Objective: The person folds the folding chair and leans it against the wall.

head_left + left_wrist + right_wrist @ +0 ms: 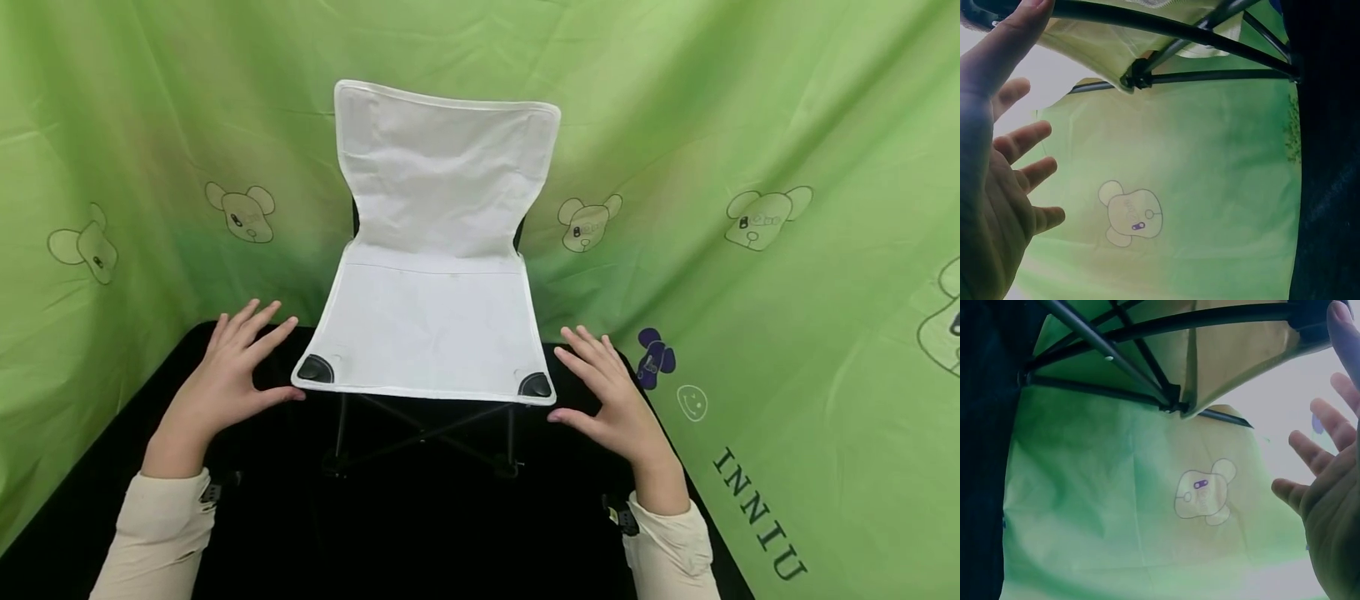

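A white folding chair (431, 321) stands unfolded on a black surface, its fabric seat and backrest stretched over dark metal legs. Black corner caps (316, 368) sit at the seat's two front corners. My left hand (228, 375) is beside the left front corner, fingers spread, with the thumb close to the seat edge. On the other side my right hand (607, 396) is held the same way by the right front corner. Neither hand grips anything. Both wrist views show the dark frame tubes (1172, 28) beneath the seat; whether the thumbs touch the corners I cannot tell.
Green curtains (817, 333) printed with bear heads hang behind and at both sides. The black surface (420, 533) spreads under the chair and toward me. A dark band (622, 517) is worn at the right wrist.
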{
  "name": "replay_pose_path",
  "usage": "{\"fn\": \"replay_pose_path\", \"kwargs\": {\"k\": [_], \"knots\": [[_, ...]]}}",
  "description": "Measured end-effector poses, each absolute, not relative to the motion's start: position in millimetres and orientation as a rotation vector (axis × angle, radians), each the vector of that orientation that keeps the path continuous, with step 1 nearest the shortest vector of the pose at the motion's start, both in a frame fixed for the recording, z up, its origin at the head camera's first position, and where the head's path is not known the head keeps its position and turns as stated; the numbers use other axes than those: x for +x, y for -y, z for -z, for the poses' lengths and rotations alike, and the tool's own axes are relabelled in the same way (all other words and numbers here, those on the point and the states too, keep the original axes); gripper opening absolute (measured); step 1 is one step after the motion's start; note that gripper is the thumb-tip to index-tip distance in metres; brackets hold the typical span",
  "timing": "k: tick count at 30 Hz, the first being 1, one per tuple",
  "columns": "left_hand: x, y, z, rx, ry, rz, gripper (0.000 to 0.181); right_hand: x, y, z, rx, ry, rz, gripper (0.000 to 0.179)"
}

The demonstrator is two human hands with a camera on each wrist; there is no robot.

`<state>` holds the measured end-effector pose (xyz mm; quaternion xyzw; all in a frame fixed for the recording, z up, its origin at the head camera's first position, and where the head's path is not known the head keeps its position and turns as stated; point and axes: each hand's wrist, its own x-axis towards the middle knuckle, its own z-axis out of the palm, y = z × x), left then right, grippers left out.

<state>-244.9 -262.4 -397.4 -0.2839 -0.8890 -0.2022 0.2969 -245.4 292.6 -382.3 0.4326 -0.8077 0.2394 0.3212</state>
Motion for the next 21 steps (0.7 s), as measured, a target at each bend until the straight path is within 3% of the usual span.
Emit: {"fn": "replay_pose_path", "kwargs": {"k": [21], "knots": [[-236,249,388,-1.001,2.1,0.818,0.082,-240,-271,376,1.367,1.884,-0.828,0.064]]}}
